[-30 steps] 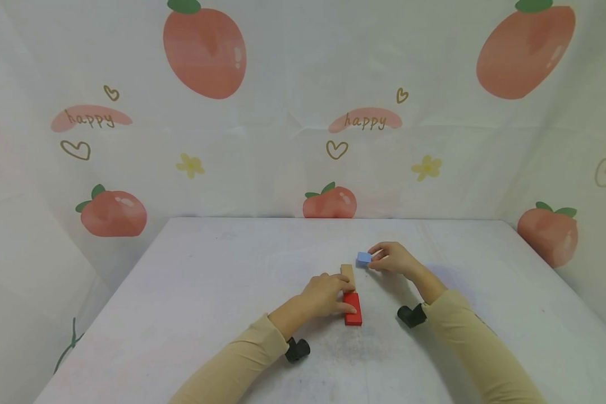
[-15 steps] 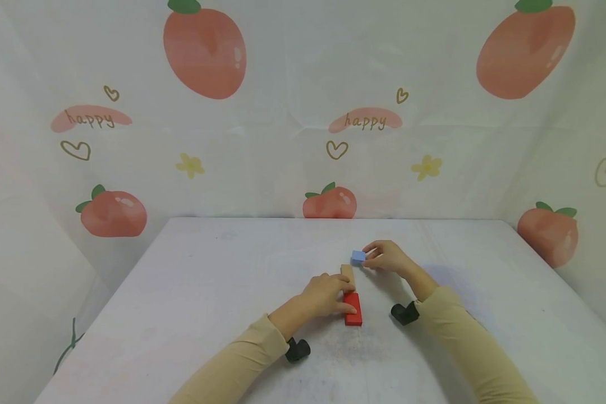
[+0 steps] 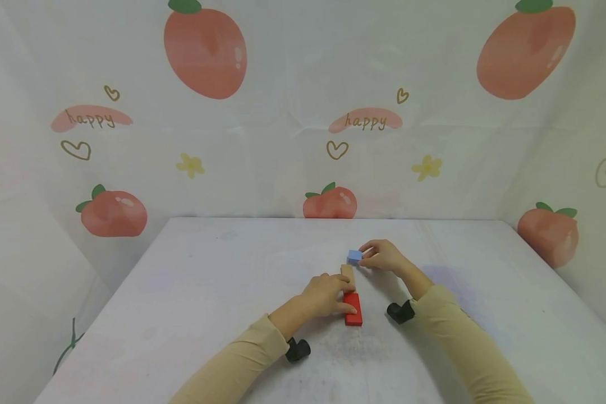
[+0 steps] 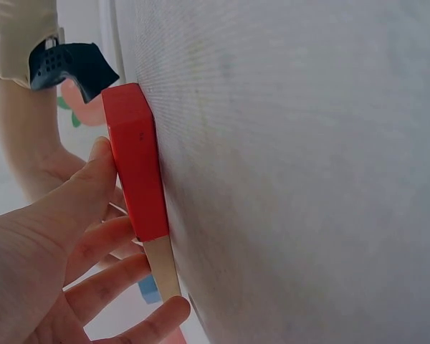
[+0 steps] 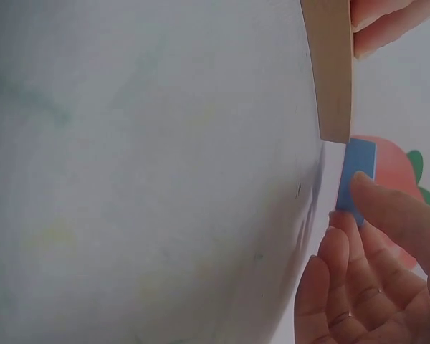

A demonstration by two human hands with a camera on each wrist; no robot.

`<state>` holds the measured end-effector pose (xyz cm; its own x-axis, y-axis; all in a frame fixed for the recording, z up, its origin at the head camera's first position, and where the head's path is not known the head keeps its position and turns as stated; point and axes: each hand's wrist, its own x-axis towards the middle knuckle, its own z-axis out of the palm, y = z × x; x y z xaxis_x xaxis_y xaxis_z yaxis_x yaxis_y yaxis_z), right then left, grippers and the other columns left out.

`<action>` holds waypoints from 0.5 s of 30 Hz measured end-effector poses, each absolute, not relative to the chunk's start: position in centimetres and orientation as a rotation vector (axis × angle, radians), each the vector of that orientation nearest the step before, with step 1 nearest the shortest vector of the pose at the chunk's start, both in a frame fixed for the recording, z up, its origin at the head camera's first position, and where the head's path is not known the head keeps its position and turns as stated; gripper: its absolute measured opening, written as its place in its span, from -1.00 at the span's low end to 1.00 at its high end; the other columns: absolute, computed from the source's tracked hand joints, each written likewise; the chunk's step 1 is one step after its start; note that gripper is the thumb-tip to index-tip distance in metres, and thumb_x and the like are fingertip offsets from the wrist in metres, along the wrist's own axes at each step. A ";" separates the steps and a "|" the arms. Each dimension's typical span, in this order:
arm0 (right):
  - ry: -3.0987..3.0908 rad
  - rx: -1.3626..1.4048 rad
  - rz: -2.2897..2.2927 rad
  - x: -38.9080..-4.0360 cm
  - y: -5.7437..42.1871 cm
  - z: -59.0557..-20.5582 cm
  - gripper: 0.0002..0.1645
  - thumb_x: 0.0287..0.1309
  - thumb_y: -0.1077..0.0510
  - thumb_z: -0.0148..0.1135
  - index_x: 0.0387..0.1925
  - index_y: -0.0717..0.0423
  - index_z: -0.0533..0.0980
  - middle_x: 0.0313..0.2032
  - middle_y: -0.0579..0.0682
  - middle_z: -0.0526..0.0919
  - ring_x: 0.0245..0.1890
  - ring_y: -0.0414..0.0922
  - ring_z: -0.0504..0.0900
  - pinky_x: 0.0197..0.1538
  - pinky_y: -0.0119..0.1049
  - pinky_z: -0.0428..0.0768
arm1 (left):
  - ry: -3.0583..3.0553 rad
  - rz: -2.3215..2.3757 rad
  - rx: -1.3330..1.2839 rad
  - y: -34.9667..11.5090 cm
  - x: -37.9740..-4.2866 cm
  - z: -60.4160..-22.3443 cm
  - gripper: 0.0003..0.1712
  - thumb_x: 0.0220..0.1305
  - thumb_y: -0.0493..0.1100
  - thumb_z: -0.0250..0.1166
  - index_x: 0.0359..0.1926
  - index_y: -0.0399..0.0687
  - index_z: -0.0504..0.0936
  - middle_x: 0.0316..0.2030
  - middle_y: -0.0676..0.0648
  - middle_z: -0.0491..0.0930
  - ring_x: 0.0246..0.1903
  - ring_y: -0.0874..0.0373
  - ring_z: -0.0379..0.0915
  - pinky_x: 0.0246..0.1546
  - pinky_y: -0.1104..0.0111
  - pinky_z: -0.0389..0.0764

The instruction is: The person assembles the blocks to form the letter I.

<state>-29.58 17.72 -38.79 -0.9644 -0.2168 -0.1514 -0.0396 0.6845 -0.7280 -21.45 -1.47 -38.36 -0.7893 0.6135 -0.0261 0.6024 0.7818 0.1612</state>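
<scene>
On the white table, a red block (image 3: 353, 318) and a tan block (image 3: 347, 270) lie end to end in a row. My left hand (image 3: 323, 294) rests against their left side, thumb on the red block and fingers spread along the tan one. In the left wrist view its thumb touches the red block (image 4: 137, 165) and the fingertips reach past onto the tan block (image 4: 163, 265). My right hand (image 3: 388, 258) pinches a small blue block (image 3: 354, 256) between thumb and fingers, close by the tan block's far end. In the right wrist view the blue block (image 5: 358, 161) overlaps that end.
Each wrist carries a black camera mount, the left one (image 3: 298, 350) and the right one (image 3: 400, 312), low over the table (image 3: 222, 292). Behind the table's back edge hangs a white curtain (image 3: 283, 84) with fruit prints.
My right hand has moved left with the blue block, bringing it from the right to the far end of the tan block. The left hand and the other two blocks have stayed put.
</scene>
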 end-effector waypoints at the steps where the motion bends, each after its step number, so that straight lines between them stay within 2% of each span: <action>1: 2.671 -0.206 -1.151 -29.6 17.7 -38.8 -0.56 0.03 0.19 0.32 -0.04 0.31 0.50 -0.28 0.17 0.64 -0.37 -0.18 0.48 -0.36 -0.46 0.43 | 2.893 0.219 0.988 -1.5 -21.5 -38.4 -0.47 0.07 0.23 0.30 0.06 0.18 0.60 0.12 0.05 0.53 -0.05 0.05 0.52 -0.16 0.33 0.52; 10: 2.669 -0.231 -1.160 -30.0 17.4 -39.1 -0.58 0.01 0.21 0.33 -0.07 0.31 0.51 -0.36 0.11 0.64 -0.42 -0.20 0.46 -0.39 -0.45 0.42 | 2.884 0.221 0.977 -1.5 -21.6 -38.4 -0.46 0.08 0.23 0.29 0.07 0.19 0.59 0.13 0.05 0.52 -0.06 0.05 0.52 -0.17 0.34 0.51; 15: 2.651 -0.208 -1.146 -30.2 17.2 -39.1 -0.57 0.04 0.18 0.32 -0.04 0.27 0.50 -0.33 0.10 0.63 -0.38 -0.17 0.45 -0.36 -0.45 0.42 | 2.880 0.225 0.975 -1.4 -21.6 -38.4 -0.46 0.08 0.23 0.29 0.08 0.18 0.59 0.14 0.05 0.52 -0.05 0.05 0.52 -0.16 0.33 0.51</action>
<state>-30.19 17.16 -39.11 -0.9598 -0.2261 -0.1664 -0.0336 0.6811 -0.7314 -21.59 -1.45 -38.39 -0.7916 0.6098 -0.0403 0.5961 0.7850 0.1685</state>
